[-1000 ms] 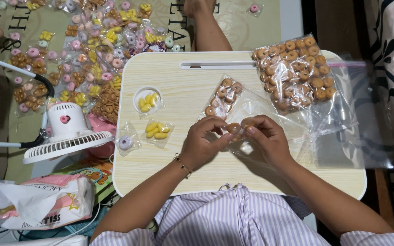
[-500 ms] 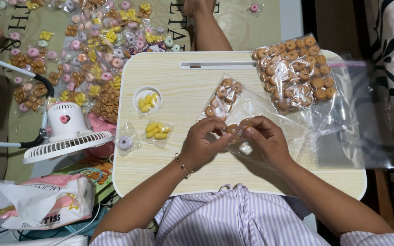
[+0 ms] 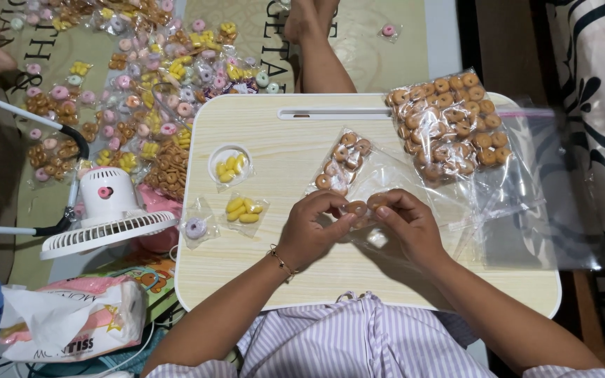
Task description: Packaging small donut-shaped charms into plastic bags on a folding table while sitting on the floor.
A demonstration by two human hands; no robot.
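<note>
Both hands (image 3: 362,224) pinch small brown rings (image 3: 364,207), prob. bagged.

A big clear bag of brown rings (image 3: 449,129) sits upper right. Small clear packets (image 3: 241,210) lie mid-left. A pink-and-white pack (image 3: 71,322) sits lower left.

Left hand (image 3: 313,234) fingers shifted slightly on small brown rings (image 3: 357,207), right hand (image 3: 407,224) barely moved

On the counter (image 3: 260,273) our hands (image 3: 362,224) meet near the middle, just in front of a small packet of ring snacks (image 3: 343,161). The large bag of rings (image 3: 451,126) lies behind and to the right. Left of our hands lies a packet of candies (image 3: 243,210), with a small dish (image 3: 229,164) behind it. A fan (image 3: 106,213) stands off the counter's left edge.
</note>
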